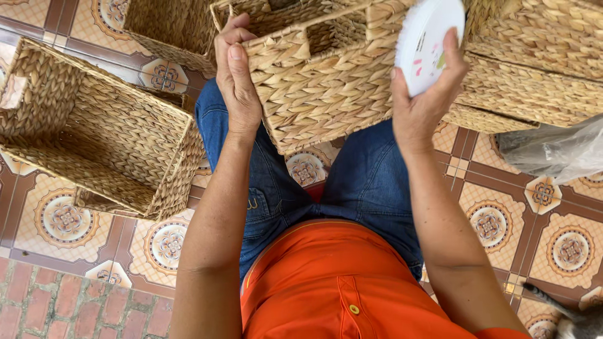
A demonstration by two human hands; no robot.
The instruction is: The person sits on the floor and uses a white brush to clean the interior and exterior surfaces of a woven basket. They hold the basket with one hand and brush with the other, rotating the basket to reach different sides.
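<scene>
One label item is visible: a round white card or sticker disc [431, 43] with small pink, red and green markings, held in the right hand [422, 103] against the woven basket [320, 81]. A crumpled grey plastic bag [556, 152] lies on the tiled floor at right.
</scene>
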